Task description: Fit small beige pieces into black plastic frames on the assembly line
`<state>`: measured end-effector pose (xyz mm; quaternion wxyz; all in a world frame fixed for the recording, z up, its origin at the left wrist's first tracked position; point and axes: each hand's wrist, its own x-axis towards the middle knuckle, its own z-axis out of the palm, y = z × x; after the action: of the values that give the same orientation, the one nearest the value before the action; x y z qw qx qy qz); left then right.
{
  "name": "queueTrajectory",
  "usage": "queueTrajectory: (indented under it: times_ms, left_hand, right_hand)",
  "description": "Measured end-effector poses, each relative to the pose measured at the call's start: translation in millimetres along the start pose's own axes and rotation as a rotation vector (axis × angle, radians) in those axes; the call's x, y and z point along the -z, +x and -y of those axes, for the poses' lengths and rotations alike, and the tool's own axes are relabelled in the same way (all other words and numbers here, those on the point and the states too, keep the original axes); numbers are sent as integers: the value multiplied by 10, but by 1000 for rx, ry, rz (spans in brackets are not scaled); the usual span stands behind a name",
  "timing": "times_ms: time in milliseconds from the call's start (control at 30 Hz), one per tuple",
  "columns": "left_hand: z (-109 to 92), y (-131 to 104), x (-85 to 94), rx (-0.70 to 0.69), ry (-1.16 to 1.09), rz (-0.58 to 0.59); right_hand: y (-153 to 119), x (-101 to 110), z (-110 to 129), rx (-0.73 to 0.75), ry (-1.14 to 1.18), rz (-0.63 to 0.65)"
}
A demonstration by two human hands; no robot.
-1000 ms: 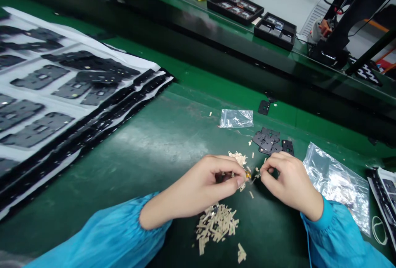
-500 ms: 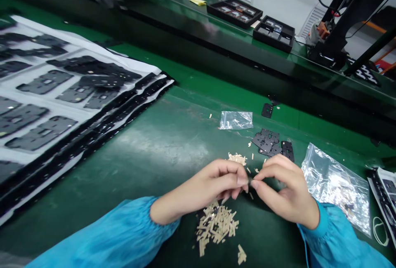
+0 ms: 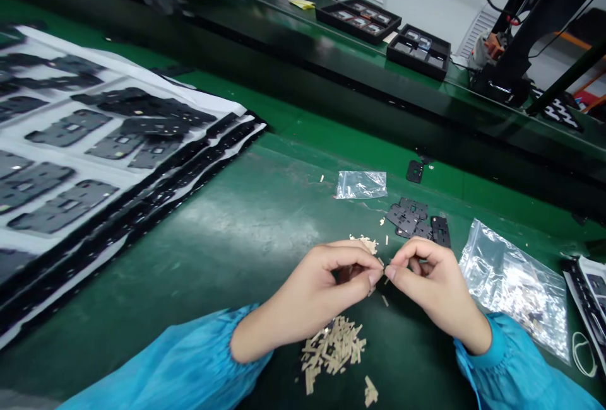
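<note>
While the bare left hand (image 3: pixel 326 281) and bare right hand (image 3: pixel 435 281) are nearly meeting right of centre, fingertips are pinching closed, likely for precision | held piece: cannot tell | pale, thin strips (image 3: pixel 335 350) are lying heaped lower centre, seemingly for easy reach

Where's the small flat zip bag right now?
Head view, on the green bench beyond the hands: the small zip bag lies just left of the stacked black plates, nearer the back edge than the pale scraps.
</note>
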<state>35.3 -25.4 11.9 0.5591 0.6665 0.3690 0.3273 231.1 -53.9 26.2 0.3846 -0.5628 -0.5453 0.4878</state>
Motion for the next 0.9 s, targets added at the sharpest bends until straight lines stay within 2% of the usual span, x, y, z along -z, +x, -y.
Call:
queueTrajectory:
  times_ms: [167,267,333,433,533,633,767,900]
  left_hand:
    - [-43,23,-2,8,66,27]
    - [-52,269,41,42,196,67]
    - [-33,617,80,31,362,35]
    - [46,1359,106,8,696,-43]
    - [161,2121,69,57,772,-64]
    - [251,2674,-22,144,793,-66]
    - [286,3065,-180,246,769,-77]
    - [207,3190,-292,254,653,-54]
  right_hand:
    - [8,63,-10,9,43,6]
    - [-3,123,-63,39,38,-12]
    - [-15,145,-98,35,42,-5]
    - [-31,145,-104,36,55,28]
    - [-36,140,-52,61,79,44]
    - [-36,156,13,71,97,38]
    - [-39,187,84,76,109,31]
    - [-37,232,139,97,130,-3]
